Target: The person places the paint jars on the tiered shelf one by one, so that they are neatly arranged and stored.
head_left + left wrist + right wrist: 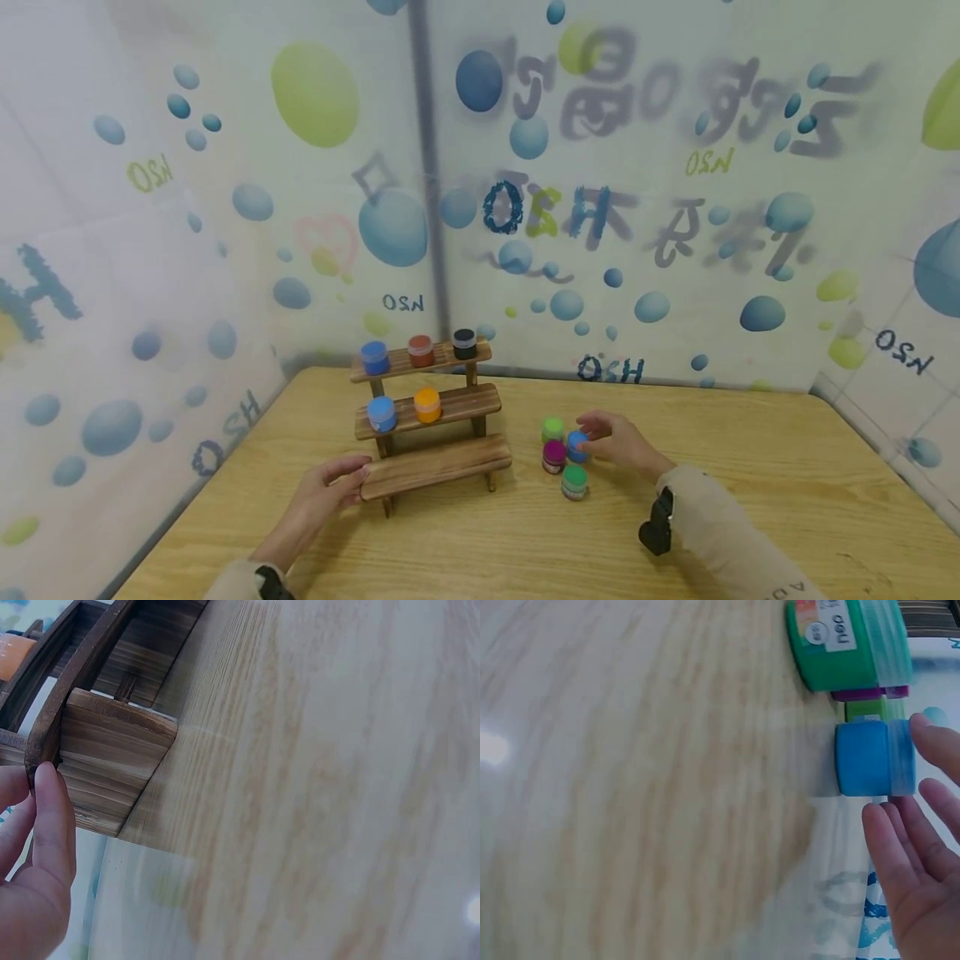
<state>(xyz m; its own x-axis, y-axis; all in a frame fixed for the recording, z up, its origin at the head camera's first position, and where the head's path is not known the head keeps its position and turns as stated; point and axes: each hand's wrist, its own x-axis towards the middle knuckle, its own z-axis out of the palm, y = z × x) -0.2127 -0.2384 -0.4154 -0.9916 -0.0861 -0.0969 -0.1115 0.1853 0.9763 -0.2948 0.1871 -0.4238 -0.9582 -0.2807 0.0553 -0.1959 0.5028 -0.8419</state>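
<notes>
My left hand (324, 493) pinches the left end of the bottom step of a three-step wooden display rack (437, 468). In the left wrist view its thumb and fingers (54, 825) meet around the step's end. My right hand (624, 447) is at a small blue paint jar (862, 759), thumb at the lid's edge and relaxed fingers spread just beside it. Close to that jar stand a light green jar (552, 429), a purple jar (554, 457) and a dark green jar (574, 482).
On the rack's top step are a blue jar (375, 357), a red-brown jar (421, 351) and a black jar (465, 343). The middle step carries a blue jar (382, 413) and an orange jar (427, 405). Behind the wooden table (487, 550) hangs a patterned curtain (637, 250).
</notes>
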